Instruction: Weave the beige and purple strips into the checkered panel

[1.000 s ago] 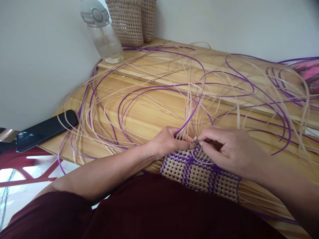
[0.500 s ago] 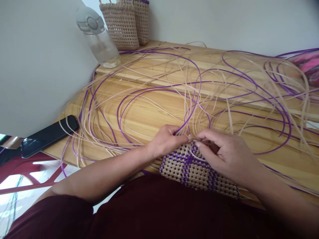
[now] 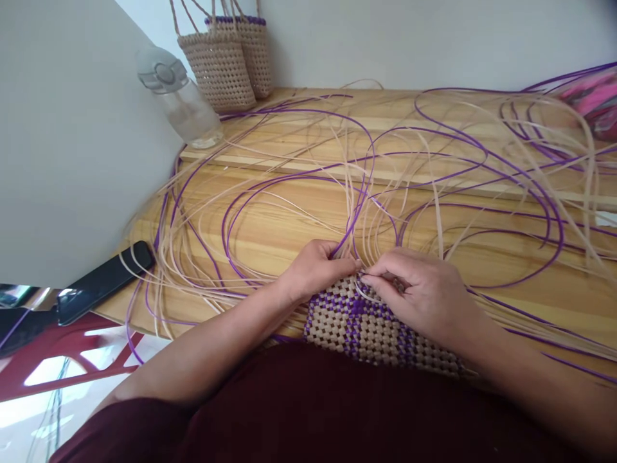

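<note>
Head view:

1. Close against the person's dark red shirt [image 3: 299,405] sits a woven piece [image 3: 376,334], beige with purple bands. It lies at the near side of the wooden desk [image 3: 270,225], partly covered by the right hand [image 3: 424,289].
2. The left hand [image 3: 313,270] has its grip closed on the woven piece's upper edge, thumb on the near side, with strands rising behind the thumb.
3. The right hand's grip is pinched at that same edge, fingertips just beside the left ones. From here I can't tell which strand it has; a pale loop [image 3: 367,298] curves beneath its thumb.
4. Long purple strands [image 3: 226,225] and pale strands [image 3: 438,212] sprawl over the desk in wide, tangled curves.
5. Over at the left edge of the desk rests a black phone [image 3: 108,283], with a few pale strands crossing its end.
6. Toward the far left corner stands a clear bottle [image 3: 186,116] with a grey lid. Just behind it are two woven baskets, one plain beige [image 3: 219,74], the other rimmed in purple [image 3: 258,54].
7. Off at the far right, a pink bundle [image 3: 595,103], too blurred to name, sits near more purple strands.
</note>
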{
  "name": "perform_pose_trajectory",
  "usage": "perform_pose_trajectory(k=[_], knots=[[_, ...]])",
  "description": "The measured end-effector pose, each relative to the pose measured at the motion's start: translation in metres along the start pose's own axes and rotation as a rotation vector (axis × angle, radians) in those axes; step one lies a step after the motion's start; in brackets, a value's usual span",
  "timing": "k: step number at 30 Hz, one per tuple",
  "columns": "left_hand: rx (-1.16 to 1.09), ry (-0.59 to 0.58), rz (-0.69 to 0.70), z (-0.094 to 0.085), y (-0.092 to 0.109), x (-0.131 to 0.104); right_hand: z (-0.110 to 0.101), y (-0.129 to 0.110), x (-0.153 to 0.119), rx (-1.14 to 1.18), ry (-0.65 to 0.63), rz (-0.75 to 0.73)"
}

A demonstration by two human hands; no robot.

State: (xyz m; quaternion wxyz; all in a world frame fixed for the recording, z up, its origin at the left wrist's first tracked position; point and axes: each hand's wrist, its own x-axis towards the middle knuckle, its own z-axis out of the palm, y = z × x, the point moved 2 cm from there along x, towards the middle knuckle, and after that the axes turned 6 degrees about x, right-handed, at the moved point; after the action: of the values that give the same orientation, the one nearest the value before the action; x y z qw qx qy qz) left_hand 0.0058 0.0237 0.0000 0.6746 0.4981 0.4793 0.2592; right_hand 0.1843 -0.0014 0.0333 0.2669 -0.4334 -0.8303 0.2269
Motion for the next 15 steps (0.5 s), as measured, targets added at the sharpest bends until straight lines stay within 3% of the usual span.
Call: perform_pose_trajectory(k=[3, 8, 15], knots=[[-0.004, -0.022, 0.041, 0.0005, -0.0013, -0.0007, 0.0015, 0.0009, 0.0002, -0.018, -0.019, -0.026], [-0.093, 0.077, -0.043, 0.0030, -0.0025, 0.0005, 0.0025, 0.0012, -0.0029, -0.088, -0.010, -0.085], [-0.128, -0.022, 0.004, 0.0027, -0.0008, -0.0050, -0.0033, 0.0002, -0.0074, -0.084, -0.057, -0.105]])
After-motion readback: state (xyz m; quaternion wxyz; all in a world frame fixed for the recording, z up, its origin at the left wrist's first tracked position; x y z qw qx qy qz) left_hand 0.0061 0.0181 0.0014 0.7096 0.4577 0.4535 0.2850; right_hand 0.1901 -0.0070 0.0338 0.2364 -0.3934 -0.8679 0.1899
